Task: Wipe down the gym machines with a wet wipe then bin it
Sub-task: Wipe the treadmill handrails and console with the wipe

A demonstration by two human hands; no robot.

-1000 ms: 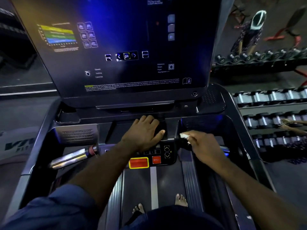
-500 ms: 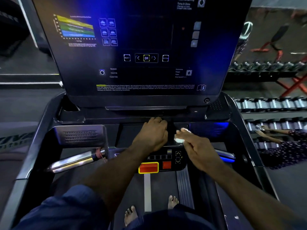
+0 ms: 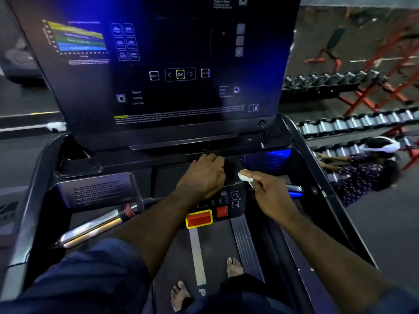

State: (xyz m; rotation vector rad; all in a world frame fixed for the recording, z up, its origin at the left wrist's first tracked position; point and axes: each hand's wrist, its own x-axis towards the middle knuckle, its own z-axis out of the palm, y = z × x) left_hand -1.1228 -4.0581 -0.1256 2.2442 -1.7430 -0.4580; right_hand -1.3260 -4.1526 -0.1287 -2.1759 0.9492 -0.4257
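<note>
**A:** Where is the left hand point(image 3: 204, 175)?

**B:** It lies palm down on the dark panel point(image 3: 172, 180) of the treadmill, below the screen point(image 3: 172, 53). Its fingers are close together and bent at the tips. Whether they hold an edge, I cannot tell.

**A:** And the wet wipe point(image 3: 246, 177)?

**B:** It is just beside that hand, at its 3 o'clock, above the arrow buttons point(image 3: 235, 199). The right hand point(image 3: 272, 196) pinches it between thumb and fingers. The wipe sticks out of the fingers towards 10 o'clock, and its long side follows this line. I think the next stroke goes towards 9 o'clock, where the left hand is in the way.

**A:** What has changed?

**B:** One second ago the wipe was nearer to the right handle point(image 3: 294, 188). Now it is near the middle. The left thumb was spread out then, and now it is drawn in.
</note>
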